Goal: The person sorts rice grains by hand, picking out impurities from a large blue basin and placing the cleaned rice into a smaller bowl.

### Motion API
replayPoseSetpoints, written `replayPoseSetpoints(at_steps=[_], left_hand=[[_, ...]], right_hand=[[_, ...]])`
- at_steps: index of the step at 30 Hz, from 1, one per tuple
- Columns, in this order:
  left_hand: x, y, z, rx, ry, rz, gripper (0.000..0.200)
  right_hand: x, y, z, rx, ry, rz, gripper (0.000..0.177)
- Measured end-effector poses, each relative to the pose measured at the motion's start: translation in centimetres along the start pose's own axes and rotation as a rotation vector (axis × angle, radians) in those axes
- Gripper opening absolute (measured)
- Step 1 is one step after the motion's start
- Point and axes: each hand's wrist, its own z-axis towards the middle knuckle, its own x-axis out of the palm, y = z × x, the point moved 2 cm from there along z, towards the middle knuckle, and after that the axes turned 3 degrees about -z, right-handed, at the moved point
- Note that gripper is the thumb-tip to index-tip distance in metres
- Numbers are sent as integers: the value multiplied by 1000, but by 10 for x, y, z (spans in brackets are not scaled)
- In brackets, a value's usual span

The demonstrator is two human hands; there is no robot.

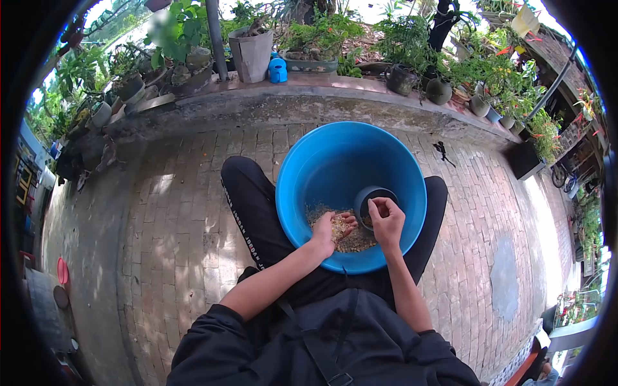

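A large blue plastic tub point(351, 130) sits between the person's legs, with loose grain point(356, 243) spread over its near bottom. My left hand point(329, 230) is turned palm up inside it, cupped, with a small heap of grain on the palm and fingers. My right hand point(387, 220) is closed in a pinch, thumb against fingertips, over the near side of a grey round container point(362, 201). That container stands in the tub, dark inside, and its near side is partly behind the right hand. Whatever the pinch holds is too small to make out.
Dark trousered legs point(248, 202) flank the tub on a brick floor point(180, 257). Ahead runs a low concrete ledge point(277, 106) with potted plants and a small blue jug point(277, 71). A small black object point(443, 152) lies on the floor at right.
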Motion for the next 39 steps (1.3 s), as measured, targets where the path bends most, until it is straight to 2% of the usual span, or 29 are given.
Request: replayPoseSetpoints(at_steps=[3, 5, 6, 8, 13, 15, 28, 32, 39], left_hand=[[1, 1, -1, 6, 9, 12, 39], [0, 2, 2, 45, -60, 53, 37], [-3, 3, 4, 45, -61, 54, 37], [-8, 5, 8, 45, -87, 70, 32], [-7, 5, 5, 55, -103, 86, 27], [-12, 7, 11, 42, -89, 80, 25], [-12, 7, 8, 54, -94, 85, 23], [-10, 5, 6, 53, -71, 86, 22], [-16, 5, 8, 51, -137, 130, 25]], right_hand=[[5, 5, -4, -101, 110, -35, 8], [11, 5, -8, -333, 320, -103, 9], [12, 4, -9, -333, 320, -103, 9], [16, 5, -14, -465, 439, -243, 13], [19, 5, -16, -480, 473, -359, 16], [20, 5, -17, -582, 438, -403, 16], [20, 5, -18, -594, 431, -479, 13], [22, 3, -19, -631, 405, -412, 16], [20, 4, -20, -551, 440, -403, 13]])
